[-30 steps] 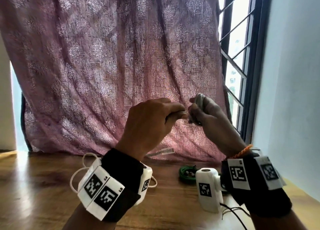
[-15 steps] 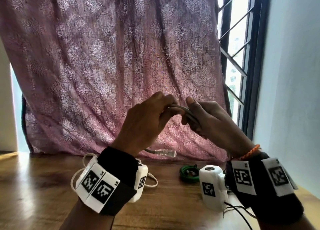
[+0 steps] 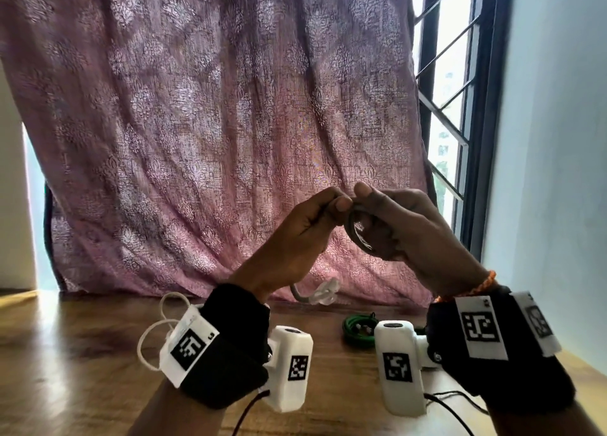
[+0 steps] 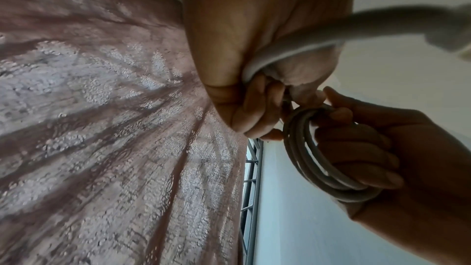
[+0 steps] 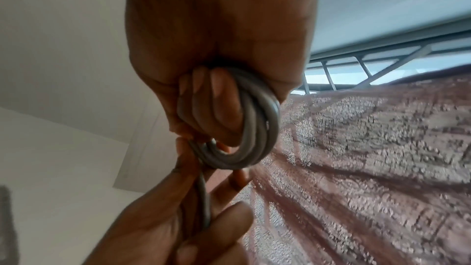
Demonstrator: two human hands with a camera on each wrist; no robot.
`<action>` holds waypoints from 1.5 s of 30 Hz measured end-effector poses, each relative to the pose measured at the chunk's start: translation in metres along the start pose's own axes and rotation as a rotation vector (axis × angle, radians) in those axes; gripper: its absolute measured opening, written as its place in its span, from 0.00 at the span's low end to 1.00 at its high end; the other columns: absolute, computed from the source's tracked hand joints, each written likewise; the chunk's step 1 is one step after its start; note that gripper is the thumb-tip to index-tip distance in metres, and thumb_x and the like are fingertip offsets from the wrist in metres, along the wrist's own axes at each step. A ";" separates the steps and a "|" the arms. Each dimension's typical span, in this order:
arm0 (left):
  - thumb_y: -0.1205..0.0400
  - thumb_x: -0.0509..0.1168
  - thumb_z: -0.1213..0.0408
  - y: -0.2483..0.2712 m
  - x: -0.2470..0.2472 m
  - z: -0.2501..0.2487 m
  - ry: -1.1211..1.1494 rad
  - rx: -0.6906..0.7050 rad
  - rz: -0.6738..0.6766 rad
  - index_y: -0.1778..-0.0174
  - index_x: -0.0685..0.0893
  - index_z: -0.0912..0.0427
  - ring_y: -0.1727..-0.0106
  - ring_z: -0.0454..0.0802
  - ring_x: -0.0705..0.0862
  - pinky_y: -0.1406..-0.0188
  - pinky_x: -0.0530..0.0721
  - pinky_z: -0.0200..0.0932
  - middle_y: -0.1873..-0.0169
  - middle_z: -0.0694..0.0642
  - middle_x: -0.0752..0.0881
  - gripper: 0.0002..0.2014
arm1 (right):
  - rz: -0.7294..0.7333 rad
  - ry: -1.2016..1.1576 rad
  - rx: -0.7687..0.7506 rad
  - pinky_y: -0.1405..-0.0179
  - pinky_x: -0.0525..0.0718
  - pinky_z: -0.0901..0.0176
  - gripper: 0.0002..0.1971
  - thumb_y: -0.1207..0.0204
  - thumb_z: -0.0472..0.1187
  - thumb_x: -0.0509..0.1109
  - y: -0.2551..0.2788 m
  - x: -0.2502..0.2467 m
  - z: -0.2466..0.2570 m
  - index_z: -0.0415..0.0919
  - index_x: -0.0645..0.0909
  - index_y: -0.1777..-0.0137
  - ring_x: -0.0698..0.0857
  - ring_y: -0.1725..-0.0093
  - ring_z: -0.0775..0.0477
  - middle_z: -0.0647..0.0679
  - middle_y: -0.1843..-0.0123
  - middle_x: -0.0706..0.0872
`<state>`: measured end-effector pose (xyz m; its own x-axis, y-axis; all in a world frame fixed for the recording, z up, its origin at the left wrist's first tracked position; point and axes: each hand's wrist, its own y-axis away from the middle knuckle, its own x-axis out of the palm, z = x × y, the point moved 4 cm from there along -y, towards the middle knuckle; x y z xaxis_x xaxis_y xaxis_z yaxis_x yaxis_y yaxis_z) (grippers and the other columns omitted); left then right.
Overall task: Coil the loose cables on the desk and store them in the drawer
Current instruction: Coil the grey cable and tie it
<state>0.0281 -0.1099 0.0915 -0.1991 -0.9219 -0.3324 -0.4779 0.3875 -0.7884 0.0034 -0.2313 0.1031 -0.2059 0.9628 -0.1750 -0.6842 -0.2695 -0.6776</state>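
Note:
Both hands are raised above the wooden desk. My right hand holds a small coil of grey cable wound round its curled fingers; the loops show clearly as the grey coil and the same coil in the wrist views. My left hand pinches the cable's free length right beside the coil, thumb tips nearly touching. The cable's tail with a clear plug hangs below the left wrist. A coiled green cable lies on the desk between my wrists. A white cable loops behind my left wrist.
A patterned pink curtain hangs along the desk's back edge. A barred window and a pale wall stand at the right. Thin black leads trail from the wrist cameras over the desk. No drawer is in view.
The hands dropped slightly and came closer together. The coil in the right hand turned from edge-on to showing its ring. The dangling plug end swung right and rose a little.

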 end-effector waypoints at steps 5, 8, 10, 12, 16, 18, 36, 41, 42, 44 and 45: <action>0.23 0.52 0.47 0.001 0.004 0.009 0.164 -0.142 -0.049 0.55 0.79 0.54 0.82 0.41 0.62 0.83 0.61 0.32 0.83 0.47 0.67 0.16 | -0.005 -0.177 0.049 0.86 0.54 0.71 0.20 0.26 0.51 0.62 -0.002 0.002 -0.003 0.35 0.72 0.72 0.56 0.85 0.57 0.54 0.84 0.60; 0.20 0.54 0.46 0.000 0.003 0.013 0.187 -0.189 -0.004 0.47 0.79 0.59 0.82 0.41 0.62 0.82 0.60 0.32 0.82 0.49 0.67 0.20 | -0.031 -0.236 0.081 0.85 0.56 0.72 0.21 0.25 0.52 0.62 -0.003 0.002 -0.006 0.36 0.73 0.72 0.55 0.85 0.57 0.53 0.84 0.59; 0.20 0.55 0.47 0.000 0.001 0.012 0.170 -0.177 0.006 0.45 0.76 0.66 0.81 0.42 0.61 0.84 0.59 0.32 0.80 0.54 0.65 0.24 | -0.031 -0.261 0.097 0.85 0.57 0.71 0.21 0.23 0.52 0.61 -0.004 0.003 -0.008 0.36 0.74 0.71 0.57 0.85 0.57 0.53 0.83 0.60; 0.23 0.54 0.49 -0.001 -0.002 0.008 0.126 -0.145 -0.017 0.45 0.73 0.73 0.82 0.42 0.60 0.85 0.59 0.30 0.79 0.56 0.63 0.26 | -0.027 -0.248 0.112 0.84 0.61 0.70 0.20 0.23 0.52 0.62 -0.005 0.005 -0.010 0.36 0.77 0.68 0.61 0.84 0.56 0.53 0.83 0.64; 0.23 0.53 0.50 -0.002 -0.008 0.007 0.003 -0.111 -0.058 0.49 0.73 0.74 0.84 0.37 0.62 0.85 0.61 0.29 0.84 0.47 0.66 0.26 | -0.047 -0.203 0.129 0.81 0.72 0.69 0.18 0.26 0.51 0.64 -0.007 0.010 -0.011 0.34 0.83 0.58 0.72 0.81 0.56 0.50 0.79 0.75; 0.23 0.53 0.49 -0.002 -0.010 0.008 -0.016 -0.111 -0.072 0.51 0.73 0.72 0.85 0.36 0.62 0.85 0.61 0.29 0.87 0.46 0.66 0.25 | -0.054 -0.191 0.131 0.79 0.73 0.67 0.20 0.26 0.51 0.64 -0.007 0.011 -0.011 0.33 0.84 0.55 0.74 0.80 0.56 0.49 0.77 0.77; 0.16 0.50 0.50 -0.001 -0.003 0.006 -0.177 0.062 -0.117 0.63 0.71 0.50 0.78 0.35 0.68 0.76 0.65 0.26 0.79 0.39 0.76 0.13 | -0.221 -0.018 0.101 0.82 0.72 0.70 0.19 0.20 0.49 0.64 -0.002 0.008 -0.001 0.31 0.85 0.56 0.73 0.79 0.54 0.49 0.78 0.76; 0.17 0.52 0.53 -0.002 -0.004 0.006 -0.340 0.098 -0.181 0.62 0.72 0.57 0.75 0.40 0.65 0.75 0.65 0.38 0.76 0.45 0.70 0.13 | -0.360 0.135 0.032 0.77 0.79 0.61 0.18 0.25 0.52 0.69 -0.006 0.002 -0.005 0.34 0.81 0.57 0.76 0.78 0.56 0.52 0.77 0.77; 0.17 0.52 0.53 -0.001 -0.005 0.008 -0.390 0.095 -0.192 0.61 0.73 0.60 0.75 0.41 0.65 0.74 0.65 0.42 0.75 0.46 0.69 0.14 | -0.372 0.143 0.029 0.75 0.81 0.57 0.20 0.28 0.53 0.71 -0.006 -0.002 -0.007 0.33 0.79 0.55 0.78 0.78 0.56 0.51 0.76 0.79; 0.18 0.52 0.54 -0.001 -0.007 0.013 -0.467 0.071 -0.188 0.62 0.71 0.58 0.75 0.42 0.65 0.72 0.64 0.44 0.74 0.46 0.68 0.13 | -0.299 0.088 0.088 0.70 0.83 0.56 0.24 0.30 0.53 0.71 -0.007 -0.006 -0.011 0.29 0.78 0.50 0.82 0.74 0.53 0.43 0.70 0.82; 0.18 0.51 0.55 -0.001 -0.007 0.015 -0.501 0.055 -0.181 0.62 0.70 0.57 0.75 0.42 0.65 0.71 0.63 0.44 0.74 0.45 0.69 0.11 | -0.237 0.086 0.134 0.69 0.83 0.58 0.26 0.30 0.53 0.70 -0.007 -0.006 -0.012 0.26 0.79 0.49 0.83 0.71 0.51 0.40 0.67 0.82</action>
<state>0.0431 -0.1037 0.0868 0.3215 -0.8655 -0.3842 -0.4183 0.2342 -0.8776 0.0176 -0.2349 0.1002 0.0270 0.9958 -0.0870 -0.7939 -0.0315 -0.6072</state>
